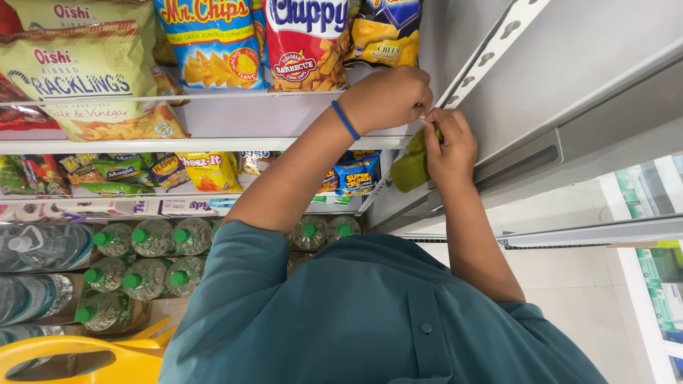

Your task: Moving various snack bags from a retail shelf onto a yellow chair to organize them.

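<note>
My right hand is closed around a folded green cloth and presses it against the edge of a grey shelving upright with slotted holes. My left hand, with a blue band on the wrist, is curled just above and left of it. Its fingertips are pinched together at the same edge and touch the top of the cloth or the right fingers; which one is hidden. Both arms reach out from my teal shirt.
A white shelf to the left carries large snack bags. Smaller packets fill the shelf below it. Clear bottles with green caps stand lower left. A yellow plastic basket sits at the bottom left corner. A pale tiled floor lies to the right.
</note>
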